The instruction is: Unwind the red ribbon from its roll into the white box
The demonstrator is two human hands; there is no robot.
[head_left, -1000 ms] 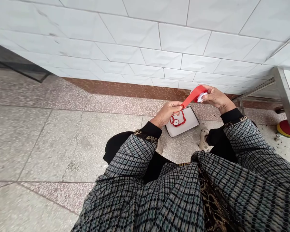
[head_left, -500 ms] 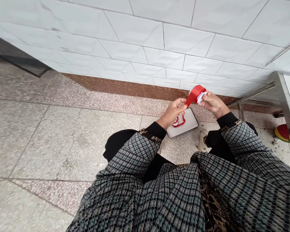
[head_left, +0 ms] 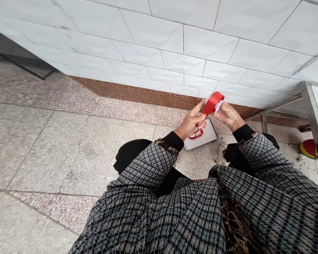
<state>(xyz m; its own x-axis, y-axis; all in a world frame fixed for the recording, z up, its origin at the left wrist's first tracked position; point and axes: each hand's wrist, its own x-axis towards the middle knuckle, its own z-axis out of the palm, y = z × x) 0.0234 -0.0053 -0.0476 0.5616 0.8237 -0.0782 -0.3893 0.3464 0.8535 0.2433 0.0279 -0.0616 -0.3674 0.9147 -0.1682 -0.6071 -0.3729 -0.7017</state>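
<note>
A roll of red ribbon (head_left: 214, 99) on a white spool is between my two hands, over the floor by the wall. My right hand (head_left: 228, 114) is closed on the spool's right side. With thumb and fingers my left hand (head_left: 193, 121) pinches the strip that comes off the roll; its fingertips reach the spool's left side. Below my left hand, a loose length of red ribbon (head_left: 198, 134) lies on a white box or lid (head_left: 205, 137) with a dark edge. My left hand partly hides it.
A white tiled wall (head_left: 159, 56) with a brown skirting strip stands ahead. At right is a metal-framed table (head_left: 311, 109), with a red and yellow round object (head_left: 308, 148) beneath it. A dark-framed panel (head_left: 21, 56) is at far left. Stone flooring (head_left: 76, 144) spreads left.
My left hand has moved up nearer the spool, and its fingers now reach the spool's side. The stretch of ribbon between my hands is shorter. My right hand has shifted slightly left.
</note>
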